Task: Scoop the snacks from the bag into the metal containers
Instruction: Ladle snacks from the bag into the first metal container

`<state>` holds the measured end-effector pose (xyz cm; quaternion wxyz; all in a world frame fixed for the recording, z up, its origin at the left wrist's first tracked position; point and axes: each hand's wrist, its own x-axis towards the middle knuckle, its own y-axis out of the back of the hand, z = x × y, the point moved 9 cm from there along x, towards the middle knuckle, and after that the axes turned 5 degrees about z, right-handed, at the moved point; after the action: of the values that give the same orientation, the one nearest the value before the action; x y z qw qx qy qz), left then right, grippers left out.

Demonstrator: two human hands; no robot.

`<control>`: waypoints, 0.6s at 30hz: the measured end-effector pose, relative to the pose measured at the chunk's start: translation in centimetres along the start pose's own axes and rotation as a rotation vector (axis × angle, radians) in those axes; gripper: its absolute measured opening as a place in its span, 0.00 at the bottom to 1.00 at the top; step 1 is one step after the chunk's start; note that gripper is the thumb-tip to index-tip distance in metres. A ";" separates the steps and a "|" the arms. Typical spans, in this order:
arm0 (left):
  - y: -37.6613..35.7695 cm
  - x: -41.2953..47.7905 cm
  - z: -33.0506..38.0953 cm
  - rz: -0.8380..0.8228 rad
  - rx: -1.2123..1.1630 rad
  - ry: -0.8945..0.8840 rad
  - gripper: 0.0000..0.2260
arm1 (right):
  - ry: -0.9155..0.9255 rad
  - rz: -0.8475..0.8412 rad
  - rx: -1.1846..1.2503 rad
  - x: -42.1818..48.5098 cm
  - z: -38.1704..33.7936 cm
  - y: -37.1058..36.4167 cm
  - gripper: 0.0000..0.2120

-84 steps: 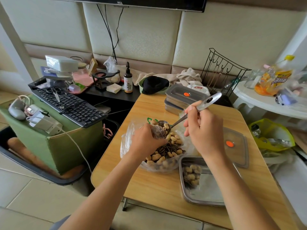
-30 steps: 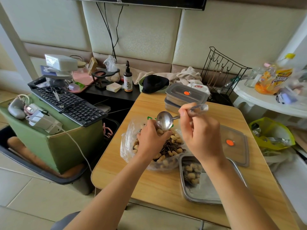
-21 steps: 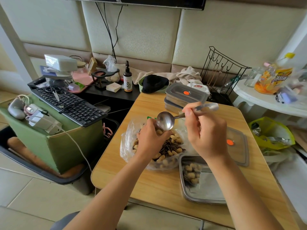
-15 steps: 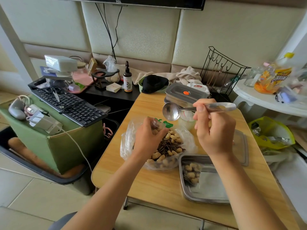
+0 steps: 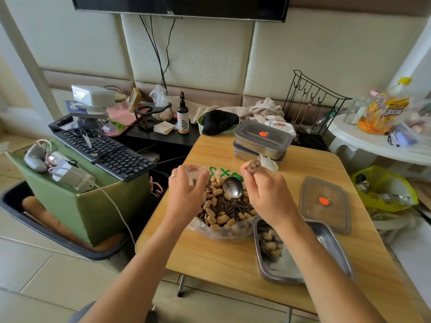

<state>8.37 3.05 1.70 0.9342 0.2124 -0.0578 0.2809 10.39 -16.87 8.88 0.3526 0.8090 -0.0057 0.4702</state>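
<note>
Wooden table (image 5: 221, 257). Pinching bag (image 5: 219, 234) rim open with left hand (image 5: 186, 194); gripping spoon (image 5: 232, 187) in right hand (image 5: 265, 194), bowl dipped among snacks (image 5: 224, 210) to load.

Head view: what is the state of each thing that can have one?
bag, open, left hand pinches its rim.
spoon, held by right hand, bowl down on the snacks.
near metal container, uncovered, few snacks inside.
loose lid, off, flat on table.
stacked containers, top one lidded.

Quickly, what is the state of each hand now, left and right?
Left hand: grips the rim of the plastic bag.
Right hand: holds the spoon, bowl down in the bag.
</note>
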 end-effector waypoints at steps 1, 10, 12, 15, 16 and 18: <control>0.1 0.1 -0.5 0.004 0.002 0.038 0.15 | 0.001 -0.001 -0.001 -0.1 -0.2 -0.1 0.14; -0.8 -0.6 -1.1 -0.067 -0.182 0.203 0.12 | -0.119 0.086 0.075 -0.5 0.9 0.1 0.21; -0.9 -0.5 -0.8 -0.062 -0.182 0.184 0.12 | -0.124 0.065 0.077 -0.7 0.7 -0.4 0.21; -0.8 -0.6 -0.5 -0.042 -0.190 0.174 0.11 | -0.121 0.029 0.066 -0.7 0.3 -1.2 0.20; -0.8 -0.6 -0.5 -0.040 -0.192 0.177 0.11 | -0.134 0.022 0.064 -0.7 0.4 -1.4 0.20; -0.8 -0.6 -0.2 -0.044 -0.189 0.173 0.11 | -0.175 0.017 0.073 -0.8 0.9 -1.4 0.22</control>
<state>8.29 2.23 1.08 0.9575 0.0996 0.0015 0.2707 11.09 -16.56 7.21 0.3170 0.8592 -0.0259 0.4007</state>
